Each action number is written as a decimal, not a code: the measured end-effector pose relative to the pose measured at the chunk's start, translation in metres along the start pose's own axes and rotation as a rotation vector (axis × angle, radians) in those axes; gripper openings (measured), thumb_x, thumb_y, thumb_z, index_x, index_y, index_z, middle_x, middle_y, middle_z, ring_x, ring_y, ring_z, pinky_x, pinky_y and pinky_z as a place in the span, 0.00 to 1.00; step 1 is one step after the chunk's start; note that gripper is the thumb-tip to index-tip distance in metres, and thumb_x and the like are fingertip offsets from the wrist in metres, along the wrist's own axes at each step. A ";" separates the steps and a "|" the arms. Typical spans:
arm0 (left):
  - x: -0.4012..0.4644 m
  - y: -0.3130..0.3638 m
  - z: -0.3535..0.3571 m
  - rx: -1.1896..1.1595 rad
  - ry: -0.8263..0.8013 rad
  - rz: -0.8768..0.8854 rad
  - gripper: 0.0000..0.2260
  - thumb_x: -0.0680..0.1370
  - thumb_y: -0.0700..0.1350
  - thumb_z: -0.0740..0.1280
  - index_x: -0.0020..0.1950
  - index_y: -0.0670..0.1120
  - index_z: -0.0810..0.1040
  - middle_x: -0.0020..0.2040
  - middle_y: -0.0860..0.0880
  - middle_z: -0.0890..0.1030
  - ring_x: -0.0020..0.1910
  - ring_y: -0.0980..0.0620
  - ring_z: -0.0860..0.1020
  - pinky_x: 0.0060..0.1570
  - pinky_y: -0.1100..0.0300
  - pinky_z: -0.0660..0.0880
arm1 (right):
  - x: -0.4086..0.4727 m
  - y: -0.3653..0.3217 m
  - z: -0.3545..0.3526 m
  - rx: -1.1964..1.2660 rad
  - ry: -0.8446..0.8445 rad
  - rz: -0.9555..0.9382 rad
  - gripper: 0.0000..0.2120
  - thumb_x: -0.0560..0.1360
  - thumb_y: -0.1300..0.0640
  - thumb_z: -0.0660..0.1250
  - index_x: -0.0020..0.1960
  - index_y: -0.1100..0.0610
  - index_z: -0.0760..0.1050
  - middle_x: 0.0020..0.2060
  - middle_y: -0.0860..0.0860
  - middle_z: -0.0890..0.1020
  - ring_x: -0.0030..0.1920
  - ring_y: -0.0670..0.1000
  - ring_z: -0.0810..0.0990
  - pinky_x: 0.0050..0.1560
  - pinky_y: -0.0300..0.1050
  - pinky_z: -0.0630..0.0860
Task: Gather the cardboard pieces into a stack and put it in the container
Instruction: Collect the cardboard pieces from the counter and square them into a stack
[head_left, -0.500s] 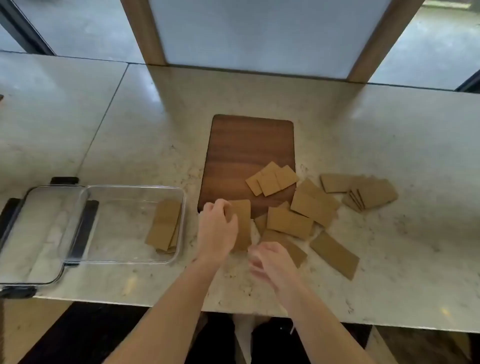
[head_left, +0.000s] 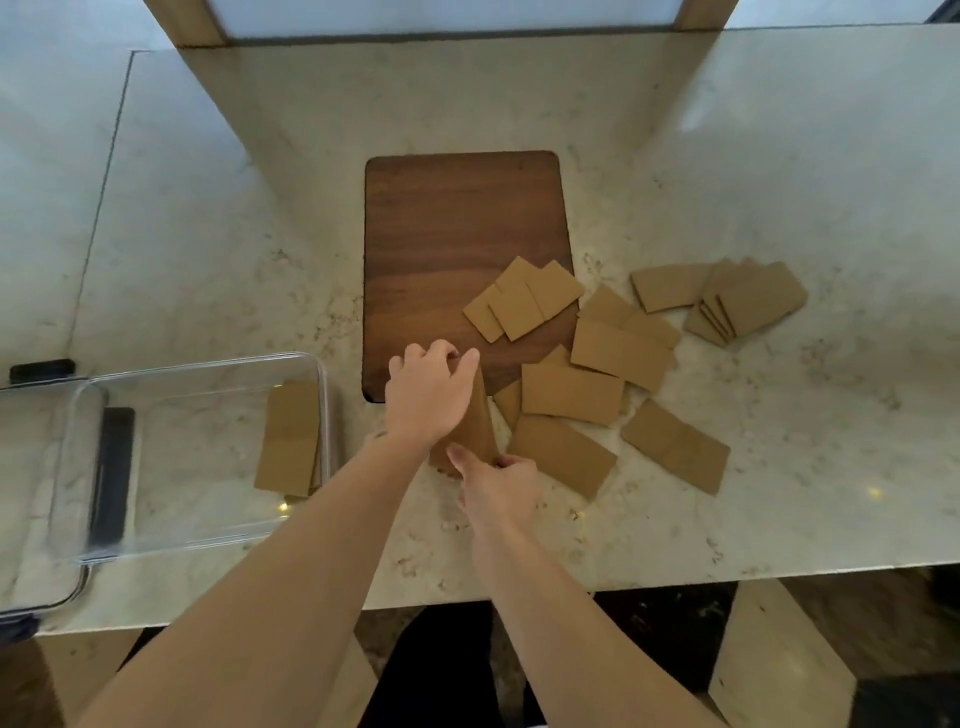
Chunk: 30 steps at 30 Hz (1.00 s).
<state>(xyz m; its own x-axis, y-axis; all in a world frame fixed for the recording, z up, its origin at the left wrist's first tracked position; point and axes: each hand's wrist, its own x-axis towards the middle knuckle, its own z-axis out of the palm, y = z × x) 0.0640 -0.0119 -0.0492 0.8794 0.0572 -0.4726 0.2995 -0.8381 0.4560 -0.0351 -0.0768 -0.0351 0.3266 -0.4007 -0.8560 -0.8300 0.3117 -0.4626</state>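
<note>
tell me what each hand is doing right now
Left hand: closed on the top of an upright cardboard piece.
Right hand: gripping the same piece's lower edge.

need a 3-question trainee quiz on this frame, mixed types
1. True or false: the container already holds cardboard.
2. What do both hands grip? A) the board B) a cardboard piece C) the lid
3. Fill in: the loose pieces lie mostly to the ____ of the board.

Key:
1. True.
2. B: left hand at the far end, right hand at the near end of the held piece.
3. Right.
</note>
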 end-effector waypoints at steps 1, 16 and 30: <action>0.001 -0.001 0.002 -0.011 -0.002 -0.036 0.23 0.85 0.64 0.56 0.69 0.49 0.77 0.69 0.41 0.75 0.70 0.38 0.70 0.67 0.43 0.68 | -0.001 0.000 0.001 -0.022 0.022 -0.017 0.28 0.70 0.49 0.81 0.60 0.55 0.67 0.56 0.57 0.80 0.55 0.58 0.83 0.54 0.56 0.82; -0.061 -0.005 0.028 -0.938 0.146 -0.231 0.13 0.76 0.48 0.73 0.40 0.47 0.69 0.35 0.52 0.73 0.34 0.52 0.73 0.36 0.56 0.72 | -0.018 0.035 -0.047 -0.182 -0.040 -0.485 0.21 0.71 0.52 0.79 0.51 0.46 0.66 0.44 0.45 0.81 0.41 0.44 0.82 0.39 0.47 0.82; -0.175 0.050 0.167 -0.925 0.502 -0.075 0.10 0.84 0.51 0.61 0.45 0.55 0.77 0.41 0.58 0.80 0.41 0.59 0.78 0.42 0.66 0.74 | 0.054 0.057 -0.206 -0.193 -0.294 -0.962 0.25 0.72 0.64 0.73 0.65 0.51 0.71 0.58 0.49 0.77 0.60 0.46 0.79 0.60 0.37 0.76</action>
<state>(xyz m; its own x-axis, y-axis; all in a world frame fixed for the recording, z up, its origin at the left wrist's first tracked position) -0.1364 -0.1540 -0.0699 0.8362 0.4863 -0.2534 0.3390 -0.0952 0.9360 -0.1581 -0.2578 -0.0606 0.9691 -0.1726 -0.1764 -0.2078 -0.1846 -0.9606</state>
